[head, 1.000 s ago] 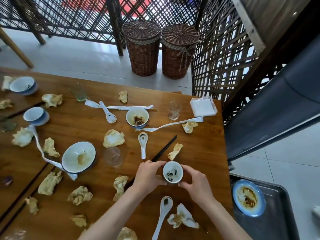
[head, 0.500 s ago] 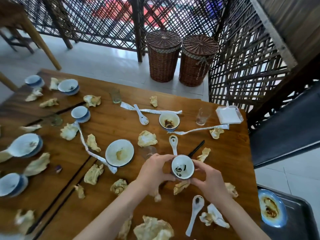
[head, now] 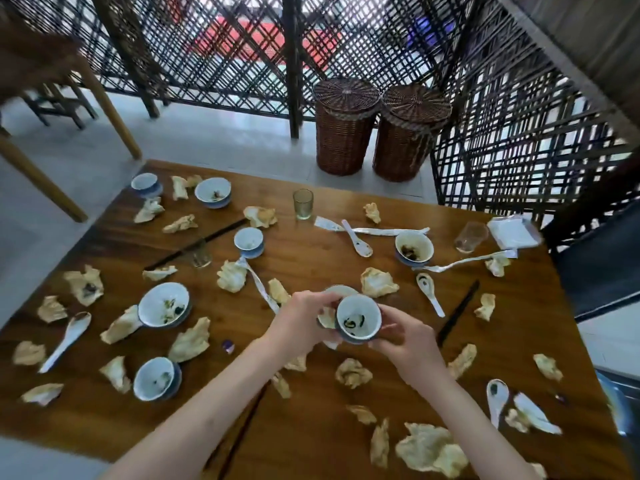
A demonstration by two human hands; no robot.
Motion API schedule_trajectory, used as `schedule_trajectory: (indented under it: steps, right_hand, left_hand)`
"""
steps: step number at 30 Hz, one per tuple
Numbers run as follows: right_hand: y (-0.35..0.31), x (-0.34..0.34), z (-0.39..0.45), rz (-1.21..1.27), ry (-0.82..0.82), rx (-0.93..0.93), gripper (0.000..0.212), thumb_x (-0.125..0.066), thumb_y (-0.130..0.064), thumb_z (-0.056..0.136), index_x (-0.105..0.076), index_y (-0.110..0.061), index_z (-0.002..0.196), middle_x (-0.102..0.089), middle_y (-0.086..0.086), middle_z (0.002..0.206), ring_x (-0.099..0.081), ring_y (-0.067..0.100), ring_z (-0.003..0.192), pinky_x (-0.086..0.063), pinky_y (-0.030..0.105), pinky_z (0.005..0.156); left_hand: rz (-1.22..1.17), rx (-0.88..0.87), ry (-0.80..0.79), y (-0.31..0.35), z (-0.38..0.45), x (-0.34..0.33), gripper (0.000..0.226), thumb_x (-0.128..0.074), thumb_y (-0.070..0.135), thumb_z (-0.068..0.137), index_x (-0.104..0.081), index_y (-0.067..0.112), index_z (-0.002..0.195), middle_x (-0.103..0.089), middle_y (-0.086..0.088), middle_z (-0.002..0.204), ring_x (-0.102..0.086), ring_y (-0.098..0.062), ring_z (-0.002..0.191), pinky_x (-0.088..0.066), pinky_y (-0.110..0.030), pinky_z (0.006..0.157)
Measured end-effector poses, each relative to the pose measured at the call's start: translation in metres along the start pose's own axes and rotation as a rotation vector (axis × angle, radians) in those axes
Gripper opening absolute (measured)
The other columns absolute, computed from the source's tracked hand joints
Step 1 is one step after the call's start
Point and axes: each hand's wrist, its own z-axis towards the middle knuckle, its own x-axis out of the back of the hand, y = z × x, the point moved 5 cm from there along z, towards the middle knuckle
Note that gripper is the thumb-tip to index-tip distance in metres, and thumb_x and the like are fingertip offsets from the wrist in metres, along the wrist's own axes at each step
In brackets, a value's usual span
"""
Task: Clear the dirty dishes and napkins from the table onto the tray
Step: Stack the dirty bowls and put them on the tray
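A small white and blue cup [head: 358, 318] with dark residue is held above the wooden table [head: 311, 258], tilted toward me. My left hand [head: 304, 320] grips its left side and my right hand [head: 405, 336] grips its right side. Just behind the cup a white plate [head: 341, 290] peeks out. Several dirty bowls lie around, such as one [head: 164, 304] at the left and another [head: 414, 247] at the back right. Crumpled napkins [head: 377, 282] and white spoons [head: 429, 294] are scattered all over. The tray's edge [head: 620, 407] barely shows at the far right.
Two wicker baskets [head: 346, 129] stand on the floor behind the table by a lattice screen. A glass [head: 303, 203] stands at the back edge and another glass [head: 470, 237] lies tipped near a packet of tissues [head: 512, 232]. Dark chopsticks [head: 457, 313] lie right of my hands.
Both hands lifted the cup off the table and carried it left toward the plate. My view swung left, so the tray slid almost out of frame.
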Motion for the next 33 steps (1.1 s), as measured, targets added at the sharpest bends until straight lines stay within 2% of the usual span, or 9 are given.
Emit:
schedule_trajectory:
  steps: [2, 4, 7, 13, 15, 18, 22, 27, 33]
  right_hand:
    - [-0.018, -0.016, 0.008, 0.001, -0.010, 0.008, 0.057, -0.080, -0.020, 0.071, -0.060, -0.027, 0.123, -0.067, -0.015, 0.110, -0.061, 0.001, 0.094, -0.053, 0.025, 0.083]
    - [-0.036, -0.033, 0.017, 0.009, -0.017, 0.031, 0.056, -0.080, -0.021, 0.072, -0.059, -0.028, 0.124, -0.066, -0.016, 0.112, -0.060, 0.001, 0.095, -0.052, 0.022, 0.082]
    - [-0.054, -0.055, 0.034, 0.014, -0.063, 0.055, 0.055, -0.079, -0.022, 0.073, -0.059, -0.028, 0.125, -0.064, -0.017, 0.113, -0.060, 0.002, 0.094, -0.052, 0.021, 0.081]
    - [-0.085, -0.093, 0.077, 0.025, -0.105, 0.057, 0.051, -0.080, -0.020, 0.072, -0.062, -0.028, 0.119, -0.064, -0.023, 0.089, -0.058, -0.012, 0.078, -0.044, 0.004, 0.065]
    - [-0.098, -0.109, 0.095, 0.049, -0.080, 0.039, 0.048, -0.079, -0.018, 0.073, -0.064, -0.028, 0.117, -0.064, -0.025, 0.086, -0.058, -0.015, 0.075, -0.043, 0.003, 0.062]
    - [-0.115, -0.133, 0.127, 0.058, -0.038, 0.010, 0.046, -0.079, -0.019, 0.074, -0.064, -0.028, 0.116, -0.063, -0.025, 0.085, -0.059, -0.011, 0.074, -0.045, 0.005, 0.064]
    - [-0.133, -0.161, 0.166, 0.038, 0.043, -0.028, 0.047, -0.079, -0.023, 0.074, -0.063, -0.027, 0.117, -0.066, -0.017, 0.094, -0.061, -0.001, 0.080, -0.052, 0.018, 0.072]
    - [-0.135, -0.187, 0.202, 0.049, 0.121, -0.110, 0.048, -0.079, -0.019, 0.073, -0.063, -0.026, 0.118, -0.065, -0.018, 0.098, -0.058, -0.004, 0.079, -0.044, 0.011, 0.065]
    - [-0.122, -0.208, 0.229, -0.032, 0.132, -0.181, 0.052, -0.079, -0.019, 0.073, -0.061, -0.024, 0.121, -0.067, -0.010, 0.109, -0.057, -0.001, 0.084, -0.050, 0.022, 0.074]
  left_hand:
    - [-0.007, 0.020, 0.000, -0.019, -0.006, 0.016, 0.064, -0.086, 0.028, 0.063, -0.061, 0.033, 0.121, -0.067, 0.013, 0.104, -0.057, -0.001, 0.089, -0.050, -0.019, 0.079]
    - [-0.011, 0.043, 0.019, -0.037, -0.010, 0.033, 0.062, -0.087, 0.030, 0.062, -0.062, 0.034, 0.118, -0.068, 0.016, 0.101, -0.058, 0.001, 0.088, -0.049, -0.016, 0.077]
    - [-0.011, 0.077, 0.042, -0.061, -0.013, 0.051, 0.062, -0.087, 0.031, 0.060, -0.063, 0.031, 0.117, -0.067, 0.016, 0.100, -0.059, -0.004, 0.090, -0.051, -0.024, 0.078]
    - [0.025, 0.114, 0.078, -0.105, -0.001, 0.091, 0.059, -0.087, 0.025, 0.060, -0.064, 0.028, 0.114, -0.062, 0.019, 0.090, -0.057, -0.005, 0.085, -0.045, -0.018, 0.073]
    - [0.087, 0.101, 0.086, -0.121, 0.012, 0.112, 0.059, -0.088, 0.030, 0.060, -0.064, 0.027, 0.114, -0.065, 0.015, 0.092, -0.059, -0.010, 0.086, -0.048, -0.023, 0.075]
    - [0.244, 0.077, 0.046, -0.146, 0.040, 0.139, 0.064, -0.084, 0.043, 0.063, -0.060, 0.024, 0.120, -0.069, 0.003, 0.107, -0.062, -0.018, 0.099, -0.050, -0.035, 0.085]
    - [0.469, 0.006, -0.022, -0.176, 0.080, 0.168, 0.068, -0.076, 0.054, 0.066, -0.055, 0.026, 0.124, -0.067, 0.001, 0.114, -0.057, -0.022, 0.105, -0.041, -0.033, 0.084]
    - [0.411, -0.100, -0.010, -0.199, 0.112, 0.188, 0.055, -0.077, 0.049, 0.065, -0.063, 0.025, 0.113, -0.069, -0.001, 0.106, -0.059, -0.026, 0.100, -0.043, -0.036, 0.084]
    - [0.417, -0.104, -0.057, -0.230, 0.142, 0.179, 0.056, -0.074, 0.048, 0.068, -0.059, 0.032, 0.119, -0.067, 0.005, 0.114, -0.055, -0.023, 0.107, -0.037, -0.035, 0.089]
